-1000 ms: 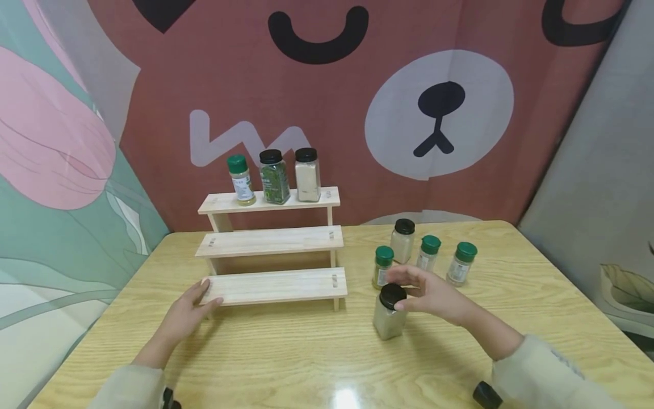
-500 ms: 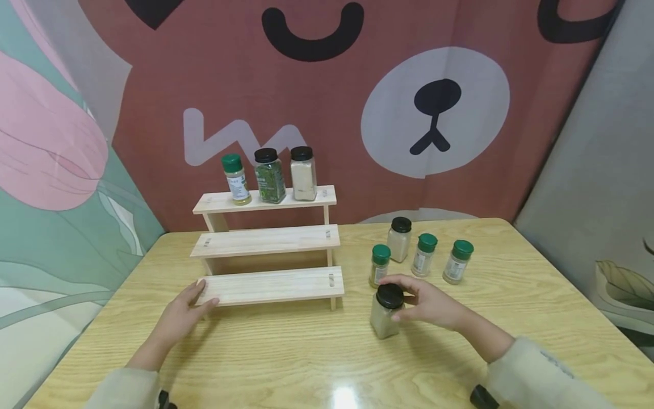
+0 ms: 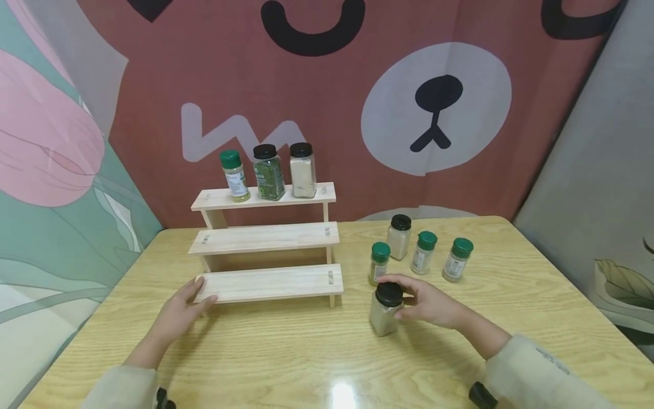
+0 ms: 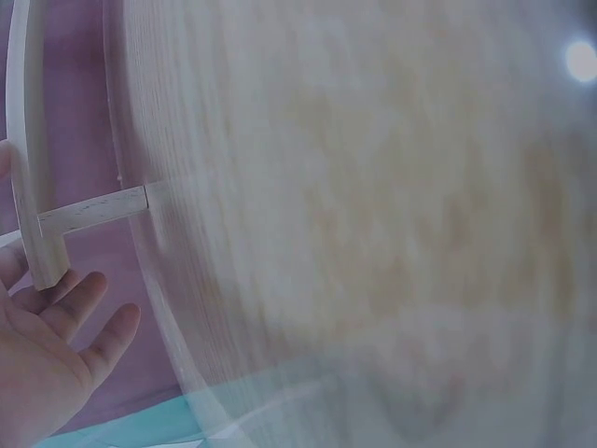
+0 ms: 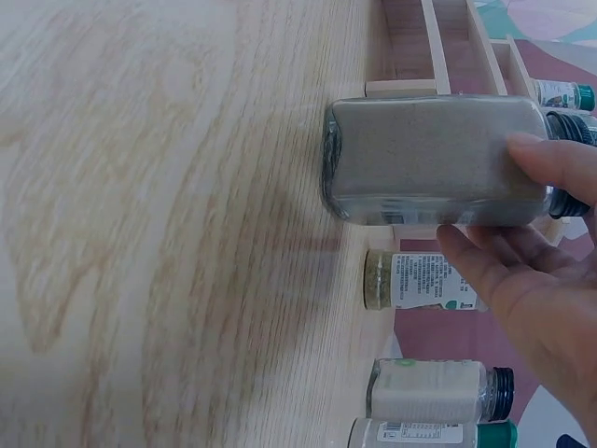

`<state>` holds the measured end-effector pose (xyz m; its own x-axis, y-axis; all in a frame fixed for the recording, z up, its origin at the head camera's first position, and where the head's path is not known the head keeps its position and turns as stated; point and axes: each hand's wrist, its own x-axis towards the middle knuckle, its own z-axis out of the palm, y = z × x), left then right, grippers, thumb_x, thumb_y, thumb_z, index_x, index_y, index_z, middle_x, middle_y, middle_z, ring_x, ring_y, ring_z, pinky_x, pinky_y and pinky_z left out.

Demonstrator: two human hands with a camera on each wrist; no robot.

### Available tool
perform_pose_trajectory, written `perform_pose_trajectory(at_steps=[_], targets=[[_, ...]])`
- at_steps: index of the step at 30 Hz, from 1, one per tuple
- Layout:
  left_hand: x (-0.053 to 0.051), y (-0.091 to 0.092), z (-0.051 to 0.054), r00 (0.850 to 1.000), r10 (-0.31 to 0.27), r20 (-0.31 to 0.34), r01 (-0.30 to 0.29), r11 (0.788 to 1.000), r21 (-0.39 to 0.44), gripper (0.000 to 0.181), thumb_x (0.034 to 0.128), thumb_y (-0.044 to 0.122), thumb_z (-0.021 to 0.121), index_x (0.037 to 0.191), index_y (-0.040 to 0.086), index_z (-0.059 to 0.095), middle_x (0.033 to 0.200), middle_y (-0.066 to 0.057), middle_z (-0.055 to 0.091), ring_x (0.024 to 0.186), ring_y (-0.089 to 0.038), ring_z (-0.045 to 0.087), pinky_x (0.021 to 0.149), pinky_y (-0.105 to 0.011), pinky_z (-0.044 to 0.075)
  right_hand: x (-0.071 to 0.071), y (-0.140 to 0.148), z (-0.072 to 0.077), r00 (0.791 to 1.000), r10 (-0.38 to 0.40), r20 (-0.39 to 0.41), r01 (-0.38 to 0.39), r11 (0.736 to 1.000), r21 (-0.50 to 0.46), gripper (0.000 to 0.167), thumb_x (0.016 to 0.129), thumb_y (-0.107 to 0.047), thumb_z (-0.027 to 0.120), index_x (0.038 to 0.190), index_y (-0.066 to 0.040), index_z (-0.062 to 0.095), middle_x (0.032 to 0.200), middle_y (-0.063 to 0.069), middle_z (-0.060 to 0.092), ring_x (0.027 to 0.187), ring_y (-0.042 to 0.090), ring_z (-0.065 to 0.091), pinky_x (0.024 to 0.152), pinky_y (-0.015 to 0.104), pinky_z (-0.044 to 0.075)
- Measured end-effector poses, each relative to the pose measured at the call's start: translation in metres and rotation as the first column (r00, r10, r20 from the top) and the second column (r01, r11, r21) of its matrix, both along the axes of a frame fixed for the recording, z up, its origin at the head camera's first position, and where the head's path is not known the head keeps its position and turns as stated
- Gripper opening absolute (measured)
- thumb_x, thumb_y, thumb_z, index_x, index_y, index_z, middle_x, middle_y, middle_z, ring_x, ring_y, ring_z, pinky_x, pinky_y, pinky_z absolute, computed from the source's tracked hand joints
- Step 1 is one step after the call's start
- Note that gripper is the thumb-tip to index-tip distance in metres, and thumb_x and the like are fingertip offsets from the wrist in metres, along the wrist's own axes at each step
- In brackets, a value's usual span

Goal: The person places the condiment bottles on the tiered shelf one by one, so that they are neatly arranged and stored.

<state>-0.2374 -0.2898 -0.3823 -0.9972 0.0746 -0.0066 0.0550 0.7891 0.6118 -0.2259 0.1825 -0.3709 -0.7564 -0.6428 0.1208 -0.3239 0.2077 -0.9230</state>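
My left hand holds the left end of the lowest tier of a three-tier wooden spice rack, thumb at the front edge. In the left wrist view its fingers lie around the board's end. My right hand grips a square glass spice jar with a black lid, just below the lid. Greyish-beige powder fills this jar, as the right wrist view shows. The jar is upright at the table's right front; whether its base touches the table I cannot tell.
On the rack's top tier stand a green-capped bottle, a jar of green herbs and a pale powder jar. Behind my right hand are a black-lidded jar and green-capped bottles. A curtain hangs behind the table.
My right hand's fingers have closed in around the jar below its lid; earlier they were spread above it. The left hand stays at the rack, and the head view has shifted slightly.
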Motion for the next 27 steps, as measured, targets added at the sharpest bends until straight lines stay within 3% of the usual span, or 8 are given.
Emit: perform_pose_trajectory(at_steps=[7, 14, 21, 27], targets=[[0.0015, 0.0013, 0.0033, 1.0, 0.001, -0.001, -0.001, 1.0, 0.001, 0.081, 0.0834, 0.049, 0.046, 0.134, -0.007, 0.017, 0.135, -0.032, 0.014, 0.12, -0.049, 0.011, 0.094, -0.059, 0.013, 0.0009, 0.0, -0.0001, 0.999, -0.029, -0.022, 0.03, 0.999, 0.033, 0.062, 0.076, -0.009, 0.065, 0.129, 0.0, 0.034, 0.132, 0.018, 0.032, 0.119, 0.031, 0.029, 0.089, 0.053, 0.033], [0.0009, 0.0023, 0.0029, 1.0, -0.001, 0.004, 0.001, 1.0, -0.008, 0.081, 0.0835, 0.05, 0.045, 0.134, -0.006, 0.018, 0.135, -0.031, 0.013, 0.12, -0.049, 0.011, 0.094, -0.059, 0.013, 0.0043, -0.0032, -0.0017, 0.99, -0.094, -0.102, 0.097, 0.995, 0.03, 0.062, 0.074, -0.01, 0.067, 0.127, 0.001, 0.038, 0.129, 0.016, 0.037, 0.11, 0.003, 0.039, 0.086, 0.045, 0.04], [0.0014, 0.0027, 0.0037, 1.0, -0.009, 0.006, 0.009, 1.0, -0.027, 0.079, 0.0841, 0.049, 0.046, 0.133, -0.007, 0.018, 0.134, -0.032, 0.014, 0.12, -0.049, 0.012, 0.094, -0.059, 0.014, 0.0061, -0.0044, -0.0036, 0.976, -0.151, -0.154, 0.159, 0.986, 0.04, 0.063, 0.074, -0.015, 0.068, 0.127, 0.001, 0.038, 0.128, 0.015, 0.039, 0.108, 0.029, 0.043, 0.082, 0.037, 0.044], [0.0016, 0.0017, 0.0035, 1.0, -0.008, 0.009, 0.008, 0.999, -0.033, 0.08, 0.084, 0.048, 0.046, 0.133, -0.008, 0.018, 0.134, -0.033, 0.014, 0.12, -0.049, 0.012, 0.094, -0.059, 0.014, 0.0077, -0.006, -0.002, 0.961, -0.212, -0.176, 0.219, 0.976, 0.022, 0.061, 0.074, -0.016, 0.069, 0.127, -0.002, 0.041, 0.126, 0.014, 0.043, 0.104, 0.029, 0.045, 0.08, 0.033, 0.046]])
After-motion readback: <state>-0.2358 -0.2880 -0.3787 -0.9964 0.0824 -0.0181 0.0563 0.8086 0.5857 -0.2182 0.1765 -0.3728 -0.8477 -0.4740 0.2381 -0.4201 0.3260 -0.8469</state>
